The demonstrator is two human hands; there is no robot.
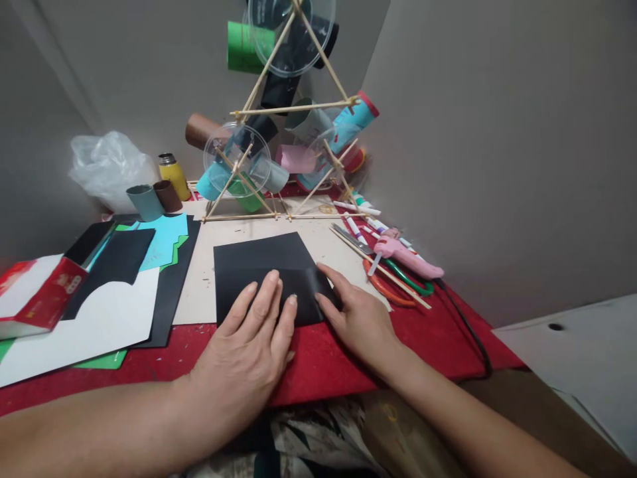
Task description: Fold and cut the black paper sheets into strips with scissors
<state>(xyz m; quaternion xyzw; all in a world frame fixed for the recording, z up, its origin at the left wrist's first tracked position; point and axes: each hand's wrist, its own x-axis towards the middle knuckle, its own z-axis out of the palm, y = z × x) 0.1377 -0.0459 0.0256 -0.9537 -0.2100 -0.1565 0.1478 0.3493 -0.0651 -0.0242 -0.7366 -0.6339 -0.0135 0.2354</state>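
I see the left hand (256, 335) lying flat, open, on the black sheet (261, 259); the right hand (361, 322) touches its right edge, clamped or not, I cannot tell.

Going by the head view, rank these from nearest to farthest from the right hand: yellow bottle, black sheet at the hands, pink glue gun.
1. Black sheet: touching the right hand, mostly to its left.
2. Pink glue gun: beyond the hand, to its right.
3. Yellow bottle: toward the back, well to the left.
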